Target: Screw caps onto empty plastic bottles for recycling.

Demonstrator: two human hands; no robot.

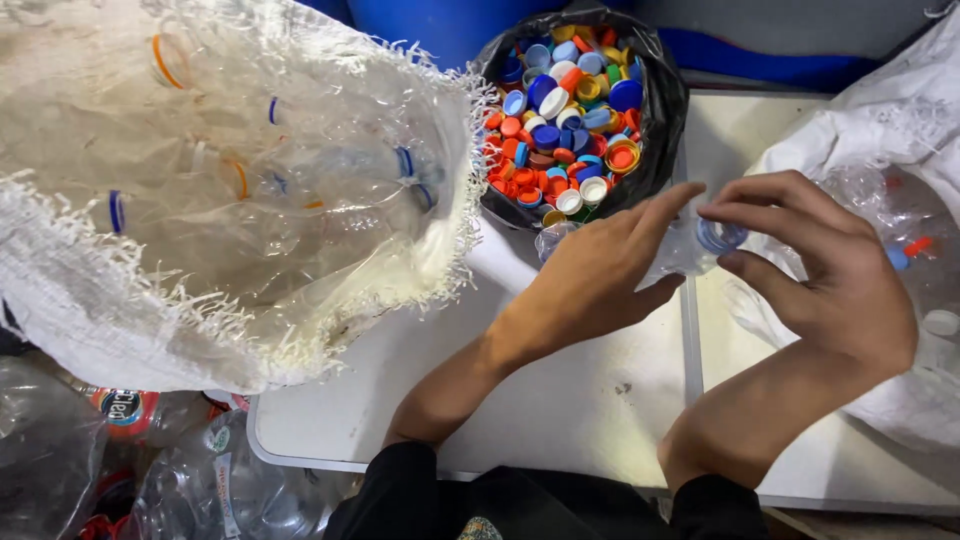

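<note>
I see both hands working one clear plastic bottle [672, 255] lying on its side over the white bench [560, 400], just below the black bag of caps [665, 110]. My left hand [595, 270] is closed over the bottle's body, fingers wrapped across it. My right hand [835, 270] has thumb and fingertips pinched on the blue cap [718, 236] at the bottle's neck. The bag is packed with loose caps in orange, blue, white and yellow. A frayed white woven sack [120, 300] to the left holds capless clear bottles. Another white sack [880, 140] on the right holds bottles with caps on. More crushed bottles [200, 480] lie below the bench edge.
</note>
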